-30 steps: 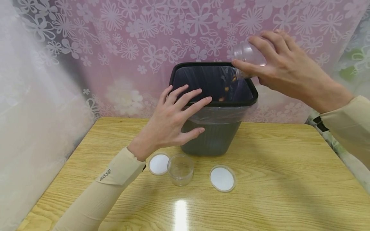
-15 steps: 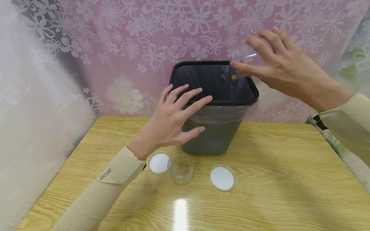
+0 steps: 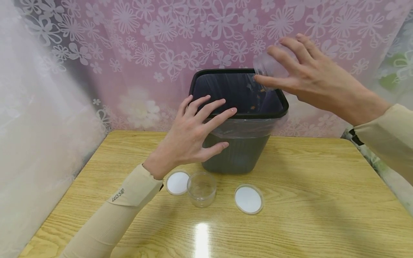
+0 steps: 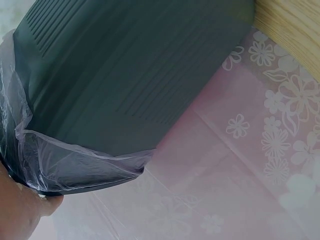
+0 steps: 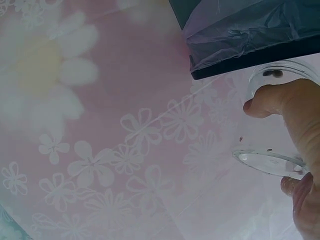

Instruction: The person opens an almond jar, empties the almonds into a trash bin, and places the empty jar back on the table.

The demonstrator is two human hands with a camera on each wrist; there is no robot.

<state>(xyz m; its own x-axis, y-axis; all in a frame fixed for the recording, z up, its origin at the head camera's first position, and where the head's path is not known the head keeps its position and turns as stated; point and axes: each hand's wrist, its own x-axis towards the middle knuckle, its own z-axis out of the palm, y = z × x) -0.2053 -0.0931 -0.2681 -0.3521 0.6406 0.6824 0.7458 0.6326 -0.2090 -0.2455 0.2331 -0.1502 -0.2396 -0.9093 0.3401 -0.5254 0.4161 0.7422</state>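
Observation:
My right hand (image 3: 311, 77) grips a clear plastic jar (image 3: 272, 64), tipped mouth-down over the right back corner of a dark bin (image 3: 237, 150). Small brownish-orange bits (image 3: 253, 107) show inside the bin below the jar's mouth. In the right wrist view a few dark specks (image 5: 273, 73) cling inside the jar, near its mouth. A clear plastic liner (image 4: 85, 160) folds over the bin's black rim (image 3: 255, 116). My left hand (image 3: 193, 132) rests at the front left of that rim, fingers spread and nearly straight, thumb out along the bin's front.
In front of the bin stands a second clear round jar (image 3: 201, 191), with no lid on. Two white-centred round lids lie flat: one lid (image 3: 178, 182) left of that jar, another lid (image 3: 248, 199) to its right. A flowered curtain (image 3: 145, 71) hangs behind the wooden table (image 3: 306, 200).
My right hand has shifted the tipped jar slightly left over the bin. Bits at its mouth have changed place against the liner. The left hand stays where it was.

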